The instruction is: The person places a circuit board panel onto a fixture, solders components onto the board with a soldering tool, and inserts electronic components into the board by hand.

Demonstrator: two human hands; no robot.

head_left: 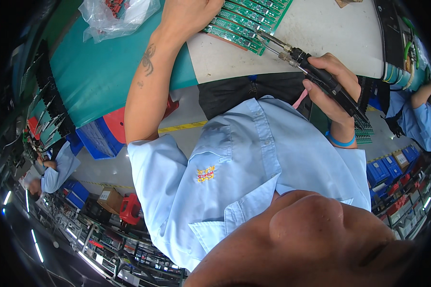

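Note:
My left hand (189, 14) lies across a panel of green circuit boards (239, 24) at the top of the view. Its fingers run out past the upper edge, so their grip is hidden. In my right hand (337, 83) I hold a black two-pronged soldering iron (323, 79), with thumb and forefinger pressed on opposite sides of it. Its metal prongs point up and left, and their tips are at the right end of the boards' near rows. Whether the tips touch a board, I cannot tell.
A clear plastic bag (122, 21) with red parts inside lies on the green mat (105, 67), left of my left forearm. The pale tabletop (330, 28) bears the boards. Blue crates (100, 138) stand below the table's left side. Other people sit at far left (57, 165) and right (412, 115).

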